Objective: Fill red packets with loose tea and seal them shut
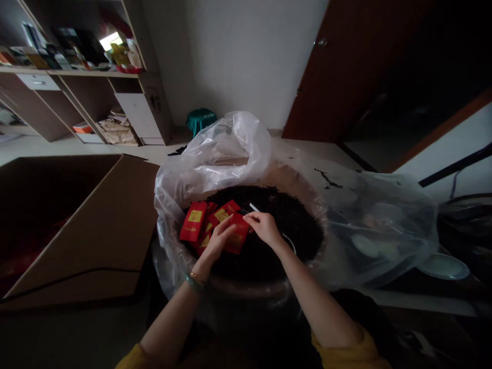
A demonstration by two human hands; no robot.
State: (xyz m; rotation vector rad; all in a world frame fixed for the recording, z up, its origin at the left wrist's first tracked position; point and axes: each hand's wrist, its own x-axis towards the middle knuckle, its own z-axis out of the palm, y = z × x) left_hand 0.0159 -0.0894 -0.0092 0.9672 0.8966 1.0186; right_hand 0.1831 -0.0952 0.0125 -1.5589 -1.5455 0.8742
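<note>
My left hand (pixel 217 241) is closed on a red packet (pixel 236 237) with faint gold print. At the packet's upper right corner my right hand (pixel 262 225) pinches with thumb and fingers; a thin dark tool with a white end (pixel 253 207) sticks out past them, its kind unclear. Beside the left hand lie several red packets with gold labels, among them a flat one (pixel 193 221). They rest on dark, loose, leaf-like material (pixel 303 225) inside a round container lined with a clear plastic bag (pixel 169 200). A white curved strip (pixel 289 243) shows near my right wrist.
An open cardboard box (pixel 111 230) stands at the left with red things in shadow inside. Shelves (pixel 154 107) with clutter, a green-covered bin (pixel 200 120) and a brown door (pixel 319 77) are behind. Clear plastic sheeting (pixel 369 220) spreads to the right.
</note>
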